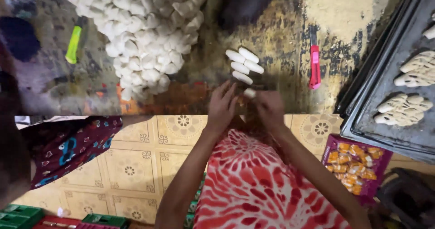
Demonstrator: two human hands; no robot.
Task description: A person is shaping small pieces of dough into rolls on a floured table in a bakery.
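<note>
Both hands (244,104) pinch a dough piece (249,93) between them.

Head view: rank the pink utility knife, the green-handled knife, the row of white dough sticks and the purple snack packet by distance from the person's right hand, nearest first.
From the right hand:
1. Row of white dough sticks, just above it on the worn board.
2. Pink utility knife, up and to its right.
3. Purple snack packet, lower right on the tiled floor.
4. Green-handled knife, far left beside the dough pile.

Down at the right on the tiled floor lies a purple box (355,169) of orange-wrapped sweets, lid open.
</note>
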